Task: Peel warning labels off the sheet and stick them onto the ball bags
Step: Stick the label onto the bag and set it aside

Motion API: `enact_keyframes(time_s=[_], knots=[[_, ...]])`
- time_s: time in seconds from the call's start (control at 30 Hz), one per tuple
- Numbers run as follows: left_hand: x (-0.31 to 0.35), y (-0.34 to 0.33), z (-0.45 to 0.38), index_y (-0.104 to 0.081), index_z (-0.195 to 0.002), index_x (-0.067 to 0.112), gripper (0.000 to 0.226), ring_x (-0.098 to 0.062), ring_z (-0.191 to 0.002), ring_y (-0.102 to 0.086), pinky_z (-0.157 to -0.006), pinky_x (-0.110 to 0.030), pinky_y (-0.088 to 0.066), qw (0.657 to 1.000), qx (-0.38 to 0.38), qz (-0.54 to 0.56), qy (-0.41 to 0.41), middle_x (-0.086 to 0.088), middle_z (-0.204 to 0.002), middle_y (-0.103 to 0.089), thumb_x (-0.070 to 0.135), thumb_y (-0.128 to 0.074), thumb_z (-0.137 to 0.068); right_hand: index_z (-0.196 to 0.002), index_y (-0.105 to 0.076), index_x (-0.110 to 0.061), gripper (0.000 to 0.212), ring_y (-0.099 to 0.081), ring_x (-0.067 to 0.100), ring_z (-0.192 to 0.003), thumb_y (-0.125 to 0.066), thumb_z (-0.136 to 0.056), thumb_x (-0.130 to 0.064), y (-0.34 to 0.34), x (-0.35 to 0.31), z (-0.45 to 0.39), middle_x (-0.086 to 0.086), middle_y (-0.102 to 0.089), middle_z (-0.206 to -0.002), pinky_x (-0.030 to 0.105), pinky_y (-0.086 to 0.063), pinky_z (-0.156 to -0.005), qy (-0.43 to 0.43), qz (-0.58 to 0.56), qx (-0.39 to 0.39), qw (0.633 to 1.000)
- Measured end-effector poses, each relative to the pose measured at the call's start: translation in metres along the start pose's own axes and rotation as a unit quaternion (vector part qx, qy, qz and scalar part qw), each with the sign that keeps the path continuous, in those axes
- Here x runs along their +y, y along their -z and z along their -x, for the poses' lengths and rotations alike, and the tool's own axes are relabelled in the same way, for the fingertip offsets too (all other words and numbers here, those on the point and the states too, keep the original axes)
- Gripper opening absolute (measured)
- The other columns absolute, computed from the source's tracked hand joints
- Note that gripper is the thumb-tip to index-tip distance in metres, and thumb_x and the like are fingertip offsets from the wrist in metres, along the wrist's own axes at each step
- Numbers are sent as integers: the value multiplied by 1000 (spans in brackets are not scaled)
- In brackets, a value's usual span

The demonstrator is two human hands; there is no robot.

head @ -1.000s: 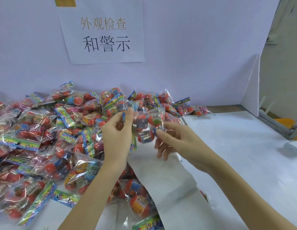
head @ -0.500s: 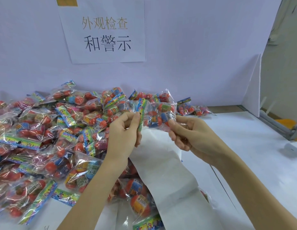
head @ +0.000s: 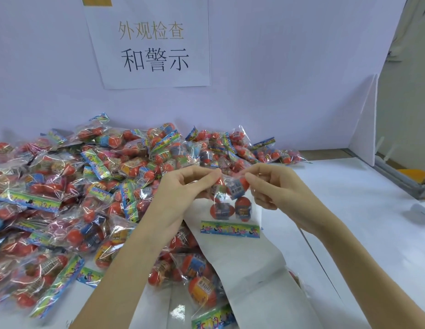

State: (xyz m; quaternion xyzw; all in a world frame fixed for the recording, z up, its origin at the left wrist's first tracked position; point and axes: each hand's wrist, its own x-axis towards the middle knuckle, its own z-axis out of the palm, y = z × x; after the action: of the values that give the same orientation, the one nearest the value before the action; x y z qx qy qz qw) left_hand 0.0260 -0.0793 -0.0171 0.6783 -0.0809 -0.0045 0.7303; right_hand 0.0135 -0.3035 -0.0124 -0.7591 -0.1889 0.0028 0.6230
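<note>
Since the earlier frame, the bag (head: 230,205) has been turned so its printed strip hangs at 6 o'clock. Its top edge is pinched at 10 o'clock by the left hand (head: 183,193) and at 2 o'clock by the right hand (head: 275,188), above the white sheet (head: 244,262).

A clear ball bag (head: 230,205) is held up by its top edge, pinched between the left hand (head: 183,193) and the right hand (head: 275,186), its coloured header strip hanging lowest. A heap of ball bags (head: 71,193) is spread over the white table (head: 349,210) at the left, beneath a paper sign (head: 154,43) fixed to the far wall
</note>
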Motion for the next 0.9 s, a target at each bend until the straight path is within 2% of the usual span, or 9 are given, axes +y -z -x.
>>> enact_keyframes(time_s=[0.07,0.17,0.33,0.43,0.5,0.57,0.63,0.77,0.9], knots=[[0,0,0,-85,-89,16,39,-21,-85,-70,-74,-24,-59,1000,18,1,0,-11,-98,-80,46,-87,-64,-81,-69,-13,26,-48,14,-49,-62,-105,-24,-4,3,-1,0,-58,-57,18,-40,-50,12,47,56,997],[0,0,-1,-86,-86,18,33,-9,-78,-70,-67,-19,-56,999,45,15,-4,0,-95,-81,45,-85,-67,-76,-64,-10,30,-52,15,-48,-61,-105,-19,-9,5,-3,0,-61,-56,18,-43,-51,51,73,101,991],[-1,-4,4,-83,-88,19,16,-18,-47,-54,-64,-9,-53,992,99,-11,-81,10,-67,-72,35,-81,-86,-71,-65,-25,40,-54,17,-44,-54,-110,-26,-14,7,-2,4,-62,-55,20,-42,-46,99,52,124,986],[4,-3,4,-80,-91,18,8,-18,-52,-68,-63,-21,-58,985,113,7,-132,-7,-72,-76,26,-79,-91,-102,-72,-21,51,-65,30,-49,-38,-107,-59,-12,6,-1,21,-72,-69,24,-44,-41,-53,-44,40,997],[6,-1,4,-79,-95,16,11,-21,-66,-75,-68,-23,-60,985,70,-15,-159,-6,-82,-79,25,-79,-89,-122,-68,-13,70,-76,38,-73,-33,-102,-70,-11,5,-3,27,-77,-92,29,-54,-50,-119,-123,-12,985],[8,2,5,-78,-100,14,14,-23,-80,-77,-76,-27,-61,976,-30,-87,-198,-2,-103,-78,22,-79,-89,-128,-71,-13,61,-76,41,-98,-41,-105,-60,-12,5,-5,24,-76,-111,31,-61,-68,-97,-195,-24,976],[5,7,5,-77,-110,18,17,-28,-90,-77,-83,-33,-61,953,-112,-158,-234,0,-116,-74,21,-77,-93,-138,-64,-17,37,-75,38,-104,-55,-107,-34,-13,7,-6,20,-76,-115,32,-62,-80,-50,-195,26,979],[-1,4,0,-54,-135,43,52,-17,-68,-70,-75,-28,-61,951,-2,-183,-251,7,-122,-61,34,-78,-90,-151,-45,-27,55,-75,22,-99,-59,-104,-3,-15,13,-6,6,-78,-103,32,-61,-87,-17,-164,101,981],[-6,3,-3,-50,-135,39,64,-10,-83,-73,-74,-28,-62,972,23,-194,-134,11,-108,-66,54,-77,-80,-149,-49,-14,51,-75,25,-105,-61,-102,0,-21,12,-6,7,-76,-121,39,-58,-99,-19,-129,89,987]])
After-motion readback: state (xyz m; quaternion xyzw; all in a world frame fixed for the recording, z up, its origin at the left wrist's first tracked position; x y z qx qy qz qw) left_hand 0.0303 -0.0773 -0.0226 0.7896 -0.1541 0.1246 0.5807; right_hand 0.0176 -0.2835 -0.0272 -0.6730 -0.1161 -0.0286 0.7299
